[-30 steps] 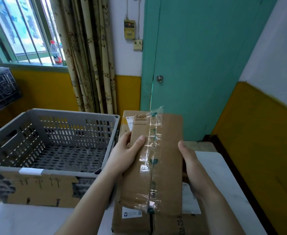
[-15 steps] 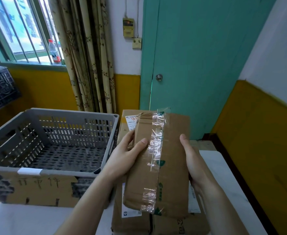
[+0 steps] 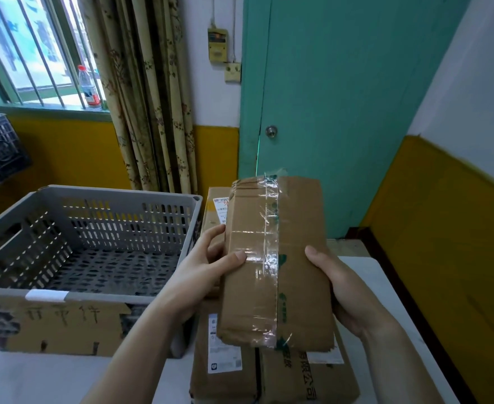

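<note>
Left hand (image 3: 202, 275) and right hand (image 3: 347, 290) are gripping the taped parcel (image 3: 298, 258) by its sides; we're probably aiming left for the grey crate (image 3: 117, 191), so we're minding its rim.

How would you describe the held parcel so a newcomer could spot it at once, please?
From the teal door, look down to the cardboard boxes stacked beside the grey crate. The parcel is the flat brown one with clear tape down its face, the only one held above them, between the left hand and right hand.
</note>
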`<state>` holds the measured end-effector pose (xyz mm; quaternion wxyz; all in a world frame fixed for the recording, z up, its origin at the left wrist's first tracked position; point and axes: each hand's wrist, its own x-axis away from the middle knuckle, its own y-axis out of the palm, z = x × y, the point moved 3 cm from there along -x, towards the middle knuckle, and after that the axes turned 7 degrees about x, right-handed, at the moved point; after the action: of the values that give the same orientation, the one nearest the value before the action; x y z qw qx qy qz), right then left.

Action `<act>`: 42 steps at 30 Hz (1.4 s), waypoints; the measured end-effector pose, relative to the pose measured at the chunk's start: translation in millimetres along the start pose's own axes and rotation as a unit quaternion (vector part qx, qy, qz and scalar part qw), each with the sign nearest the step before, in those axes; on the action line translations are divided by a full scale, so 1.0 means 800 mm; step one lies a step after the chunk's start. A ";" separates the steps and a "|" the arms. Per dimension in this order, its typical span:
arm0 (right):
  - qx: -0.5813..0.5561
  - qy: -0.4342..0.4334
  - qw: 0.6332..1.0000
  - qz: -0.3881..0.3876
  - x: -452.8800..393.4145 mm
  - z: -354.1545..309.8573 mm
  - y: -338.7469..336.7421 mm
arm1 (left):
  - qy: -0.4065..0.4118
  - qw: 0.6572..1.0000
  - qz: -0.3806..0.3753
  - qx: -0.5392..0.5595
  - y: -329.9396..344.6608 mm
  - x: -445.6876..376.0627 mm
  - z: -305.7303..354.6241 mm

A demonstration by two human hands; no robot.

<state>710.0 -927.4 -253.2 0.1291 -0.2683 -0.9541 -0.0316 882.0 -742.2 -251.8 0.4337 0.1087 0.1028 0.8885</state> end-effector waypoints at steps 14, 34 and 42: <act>-0.048 -0.037 0.998 0.000 0.003 0.004 0.009 | -0.016 0.999 -0.033 0.017 -0.003 0.002 0.001; 0.039 -0.082 0.993 0.070 0.001 0.002 0.001 | 0.033 0.998 -0.023 -0.043 0.008 0.003 -0.009; 0.158 -0.102 0.974 0.124 -0.002 -0.004 0.015 | 0.122 0.990 0.045 -0.060 0.011 0.006 -0.003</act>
<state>717.9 -918.0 -250.9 0.0744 -0.3626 -0.9145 0.1632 872.1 -743.7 -250.9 0.3831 -0.0218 0.0966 0.9184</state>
